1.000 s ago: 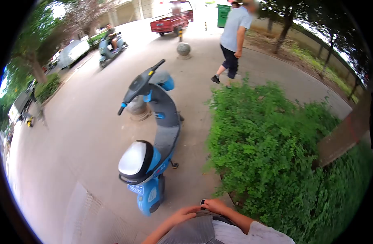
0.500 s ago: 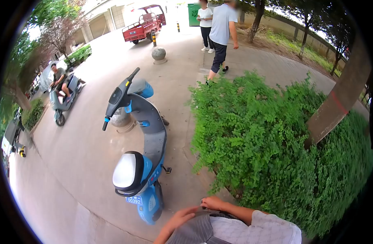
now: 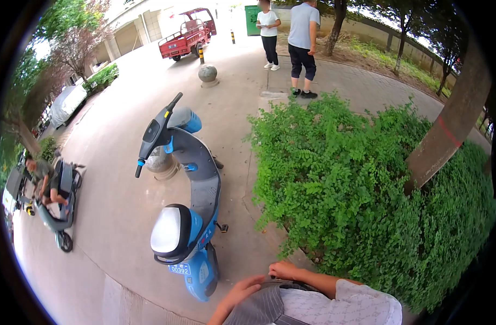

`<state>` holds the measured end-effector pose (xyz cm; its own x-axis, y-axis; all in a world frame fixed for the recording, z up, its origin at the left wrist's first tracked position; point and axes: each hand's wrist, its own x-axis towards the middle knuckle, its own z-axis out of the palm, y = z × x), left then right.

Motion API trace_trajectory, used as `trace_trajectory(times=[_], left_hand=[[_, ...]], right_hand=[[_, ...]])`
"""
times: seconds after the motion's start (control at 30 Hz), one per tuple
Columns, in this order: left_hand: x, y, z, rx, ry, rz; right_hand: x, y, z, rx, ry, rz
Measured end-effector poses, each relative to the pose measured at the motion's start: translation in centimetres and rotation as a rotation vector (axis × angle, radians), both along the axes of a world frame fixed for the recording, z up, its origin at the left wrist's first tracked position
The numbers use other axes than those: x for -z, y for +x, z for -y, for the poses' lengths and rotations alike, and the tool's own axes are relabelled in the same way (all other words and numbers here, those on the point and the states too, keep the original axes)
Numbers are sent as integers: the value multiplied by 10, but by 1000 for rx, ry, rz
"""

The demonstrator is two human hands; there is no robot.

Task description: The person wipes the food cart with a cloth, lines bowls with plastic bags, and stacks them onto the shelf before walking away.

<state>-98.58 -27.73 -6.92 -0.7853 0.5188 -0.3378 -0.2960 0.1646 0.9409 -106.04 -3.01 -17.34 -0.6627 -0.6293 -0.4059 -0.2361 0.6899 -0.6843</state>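
At the bottom of the view, my left hand (image 3: 245,290) lies with its fingers stretched out against a dark striped cloth (image 3: 259,306) at the front of my body. Just to its right, my right hand (image 3: 283,270) is closed at the cloth's upper edge; a small dark bit shows by its fingers, too small to name. A blue and grey electric scooter (image 3: 206,189) stands in front of me to the left, its pale seat (image 3: 167,230) nearest. Neither hand touches it.
A leafy green hedge (image 3: 334,179) with a leaning tree trunk (image 3: 448,135) fills the right. Stone ball bollards (image 3: 208,73) stand on the pavement. A rider on a scooter (image 3: 53,195) is at left. Two people (image 3: 303,32) stand near a red cargo tricycle (image 3: 188,39).
The rider has come nearer, toward the lower left. The walking person in the grey shirt now stands with feet together, beside the other person. My hands have hardly moved.
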Motion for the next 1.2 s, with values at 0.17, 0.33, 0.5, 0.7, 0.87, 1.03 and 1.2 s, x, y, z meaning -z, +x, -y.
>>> trace_trajectory(times=[0.17, 0.33, 0.5, 0.7, 0.87, 1.03, 1.2], left_hand=[[-1, 0, -1, -4, 20, 7], [-5, 1, -3, -24, 51, 65], [-5, 2, -4, -25, 74, 78], [-9, 2, -5, -21, 64, 93], [-11, 3, -7, -23, 51, 96], [-11, 4, -9, -27, 64, 100], [-7, 5, -10, -30, 48, 90]], right_hand=[[2, 0, -1, -9, -39, 37], [-2, 1, -1, 20, -63, 54], [-8, 0, -1, 19, -55, 18], [-12, 3, -2, 66, -82, 32], [-9, 4, -4, 98, -53, 26], [-13, 3, -6, 106, -64, 57], [-14, 3, -7, 80, -69, 81]])
